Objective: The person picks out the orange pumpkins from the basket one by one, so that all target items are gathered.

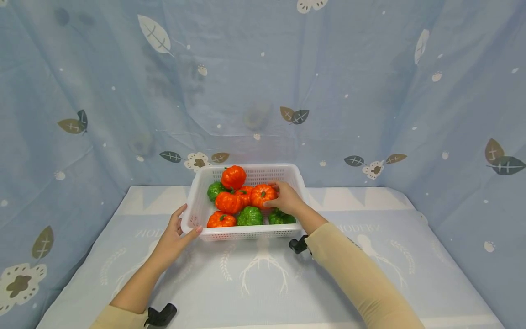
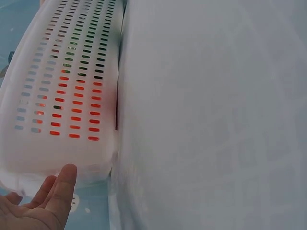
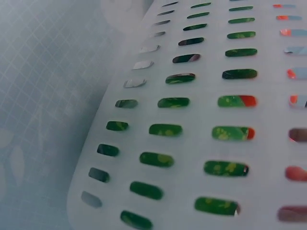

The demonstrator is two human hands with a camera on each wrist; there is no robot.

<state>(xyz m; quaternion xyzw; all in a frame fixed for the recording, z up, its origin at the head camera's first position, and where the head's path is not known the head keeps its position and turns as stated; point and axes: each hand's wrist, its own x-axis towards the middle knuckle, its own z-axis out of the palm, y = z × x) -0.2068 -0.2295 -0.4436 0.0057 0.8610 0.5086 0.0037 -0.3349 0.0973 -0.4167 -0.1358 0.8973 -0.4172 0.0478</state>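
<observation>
A white plastic basket (image 1: 242,232) with slotted walls holds several glossy, ribbed orange pumpkins, one (image 1: 233,177) lying higher at the back left. Green pumpkins (image 1: 249,216) lie among them, mostly toward the front. My right hand (image 1: 287,197) reaches over the basket's right side and grips an orange pumpkin (image 1: 262,195) between thumb and fingers. At the front left corner, my left hand (image 1: 174,237) holds the basket, thumb against the front rim and fingers along the left side. Through the slots in the right wrist view, green pumpkin skin (image 3: 160,159) shows; the right hand is mostly hidden there.
The basket stands toward the back of a table with a pale printed cloth (image 1: 263,283). A blue patterned curtain (image 1: 263,91) hangs close behind and at both sides. Black wrist devices (image 1: 162,315) are strapped at both sleeves.
</observation>
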